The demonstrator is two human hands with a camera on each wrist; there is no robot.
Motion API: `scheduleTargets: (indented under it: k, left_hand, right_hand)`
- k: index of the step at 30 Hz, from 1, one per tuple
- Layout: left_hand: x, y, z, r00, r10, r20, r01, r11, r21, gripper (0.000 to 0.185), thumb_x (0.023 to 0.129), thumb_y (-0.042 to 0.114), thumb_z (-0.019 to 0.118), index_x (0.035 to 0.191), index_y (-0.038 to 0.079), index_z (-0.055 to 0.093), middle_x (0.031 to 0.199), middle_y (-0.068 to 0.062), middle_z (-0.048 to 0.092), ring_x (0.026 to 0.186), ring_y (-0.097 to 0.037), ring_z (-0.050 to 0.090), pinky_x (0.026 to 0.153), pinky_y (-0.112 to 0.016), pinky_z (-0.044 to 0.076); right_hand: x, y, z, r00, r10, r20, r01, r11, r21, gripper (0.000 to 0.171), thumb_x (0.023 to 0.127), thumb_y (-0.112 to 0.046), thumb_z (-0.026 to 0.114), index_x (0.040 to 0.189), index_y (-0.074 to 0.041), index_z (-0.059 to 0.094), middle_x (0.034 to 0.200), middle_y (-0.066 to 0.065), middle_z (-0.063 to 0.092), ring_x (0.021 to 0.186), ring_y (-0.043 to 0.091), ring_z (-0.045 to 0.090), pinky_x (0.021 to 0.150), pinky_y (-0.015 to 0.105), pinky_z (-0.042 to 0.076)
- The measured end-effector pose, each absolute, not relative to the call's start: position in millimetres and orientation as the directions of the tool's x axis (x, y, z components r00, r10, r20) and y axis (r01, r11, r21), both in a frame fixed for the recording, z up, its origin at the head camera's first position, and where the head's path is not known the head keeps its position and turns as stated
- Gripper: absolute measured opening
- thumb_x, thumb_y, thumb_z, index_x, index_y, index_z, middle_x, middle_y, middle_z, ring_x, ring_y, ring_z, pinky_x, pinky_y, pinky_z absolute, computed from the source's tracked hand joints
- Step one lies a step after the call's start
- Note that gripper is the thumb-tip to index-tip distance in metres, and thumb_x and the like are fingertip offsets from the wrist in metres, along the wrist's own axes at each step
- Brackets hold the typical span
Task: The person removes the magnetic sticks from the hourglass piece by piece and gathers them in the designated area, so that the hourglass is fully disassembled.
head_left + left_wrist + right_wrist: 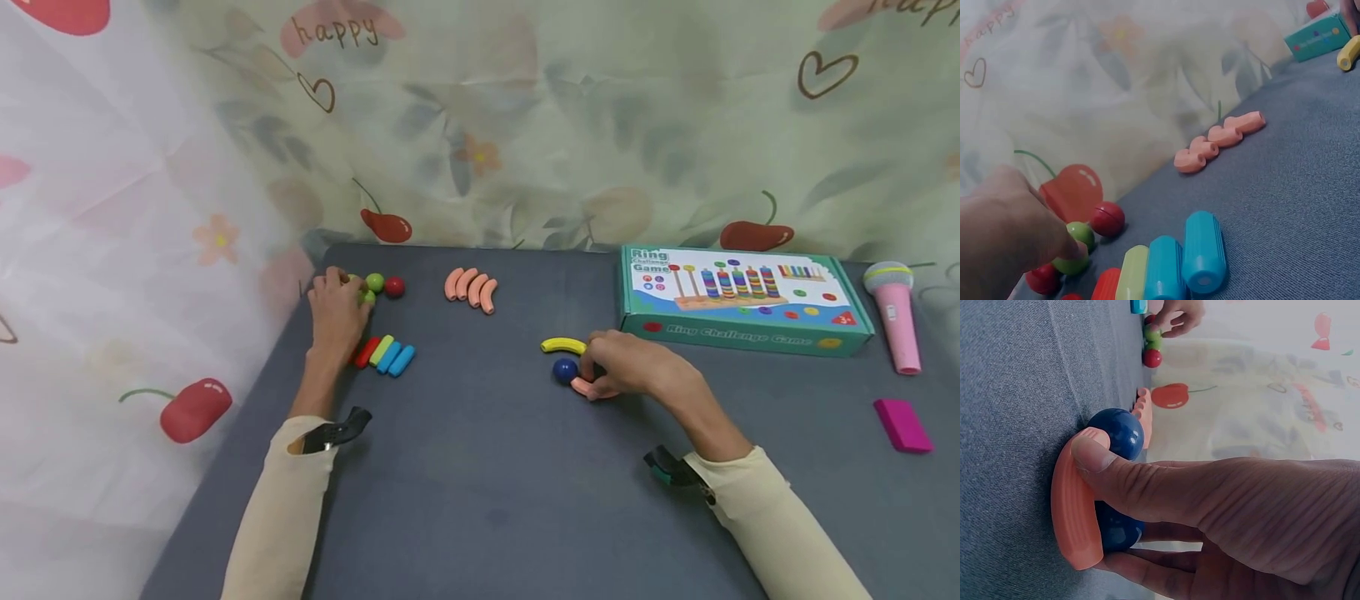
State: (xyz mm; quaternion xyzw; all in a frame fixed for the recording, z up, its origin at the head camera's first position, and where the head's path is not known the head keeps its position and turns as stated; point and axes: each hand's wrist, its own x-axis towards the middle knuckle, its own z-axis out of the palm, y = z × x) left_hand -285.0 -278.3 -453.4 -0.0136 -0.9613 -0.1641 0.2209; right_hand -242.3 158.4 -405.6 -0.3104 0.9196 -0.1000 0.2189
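At the table's far left, my left hand [337, 312] reaches into a cluster of balls, its fingertips on a green ball [1071, 262]. Another green ball [375, 282] and a red ball [394, 287] sit beside it, with more red ones partly hidden under the hand. Right of centre, my right hand [633, 364] pinches a pink curved piece [1075, 506], thumb at one end and a finger by the other. Tight behind that piece are two dark blue balls, an upper one [1121, 432] and a lower one [1116, 528]. Just beyond lies a yellow curved piece [562, 345].
Several pink curved pieces [470, 287] lie in a row at the back. Red, light green and blue ribbed cylinders [390, 358] lie side by side near my left wrist. Farther right are a game box [742, 300], a pink microphone [896, 325] and a magenta block [903, 426].
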Motion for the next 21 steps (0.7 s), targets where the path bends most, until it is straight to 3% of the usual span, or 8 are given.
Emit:
scheduleTargets:
  k: [13, 17, 21]
  left_hand:
    - [-280, -256, -453, -0.901, -0.012, 0.435, 0.132, 0.945, 0.299, 0.032, 0.091, 0.008, 0.079, 0.119, -0.004, 0.071, 0.122, -0.028, 0.054, 0.111, -0.046, 0.047, 0.09, -0.058, 0.037]
    - [-271, -214, -455, -0.893, 0.111, 0.436, 0.236, 0.941, 0.244, 0.027, 0.093, 0.013, 0.079, 0.116, 0.001, 0.073, 0.121, -0.025, 0.059, 0.108, -0.045, 0.054, 0.09, -0.059, 0.044]
    - [-257, -162, -457, -0.865, 0.333, 0.376, 0.444, 0.857, 0.261, 0.027, 0.096, 0.019, 0.076, 0.12, 0.007, 0.073, 0.121, -0.017, 0.064, 0.108, -0.036, 0.061, 0.093, -0.054, 0.051]
  right_hand:
    - [-242, 159, -404, -0.712, -0.619, -0.331, -0.532, 0.783, -0.323, 0.018, 0.098, -0.031, 0.074, 0.088, -0.017, 0.076, 0.106, 0.007, 0.065, 0.089, 0.02, 0.054, 0.081, 0.036, 0.05]
    - [-242, 160, -403, -0.716, -0.61, -0.339, -0.521, 0.791, -0.321, 0.017, 0.098, -0.03, 0.074, 0.087, -0.017, 0.075, 0.105, 0.007, 0.064, 0.089, 0.021, 0.054, 0.08, 0.035, 0.049]
    - [-242, 159, -403, -0.71, -0.611, -0.349, -0.517, 0.789, -0.33, 0.011, 0.095, -0.026, 0.078, 0.092, -0.016, 0.076, 0.108, 0.008, 0.065, 0.091, 0.021, 0.055, 0.081, 0.036, 0.051]
